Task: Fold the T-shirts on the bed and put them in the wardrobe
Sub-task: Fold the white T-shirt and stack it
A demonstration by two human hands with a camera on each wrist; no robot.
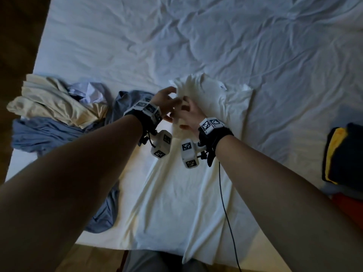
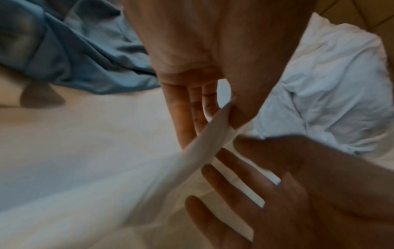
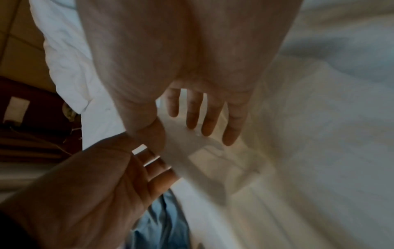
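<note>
A cream-white T-shirt (image 1: 176, 193) lies spread on the bed (image 1: 216, 36) in front of me, its lower hem near the front edge. Both hands meet over its upper part. My left hand (image 1: 167, 103) pinches a raised fold of the T-shirt (image 2: 202, 148) between thumb and fingers (image 2: 185, 118). My right hand (image 1: 188, 114) is right beside it, its fingers (image 3: 211, 118) straight and spread, the thumb against the same fold (image 3: 192, 151). The wrist views are blurred by motion.
A heap of clothes lies at the left: a cream garment (image 1: 49, 101), a blue one (image 1: 39, 134) and a crumpled pale one (image 1: 88, 93). Folded dark and yellow clothes (image 1: 343, 154) are stacked at the bed's right edge. A black cable (image 1: 225, 203) hangs from my right wrist.
</note>
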